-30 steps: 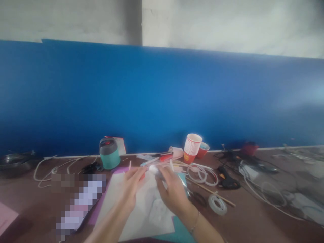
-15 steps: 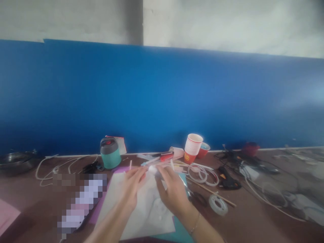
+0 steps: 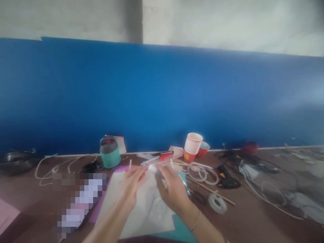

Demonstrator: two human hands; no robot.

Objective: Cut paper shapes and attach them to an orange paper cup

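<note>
Over a white sheet of paper, both hands are raised with their fingertips close together. Between them is a small, bright white piece, too blurred to name. My right hand curls its fingers and thumb around the right side of this piece. My left hand is closed in a pinch just left of it; what its fingers grip cannot be made out. A thin white stick shows above the left hand, and another white stick above the right. Purple and teal sheets lie under the paper.
Behind the hands are a teal jar, stacked paper cups and a red-handled tool. To the right lie tubing rings, a tape roll, a wooden stick and a black glue gun. A blue partition closes the back.
The camera view has shifted very slightly. Both hands keep nearly the same pose around the white piece.
</note>
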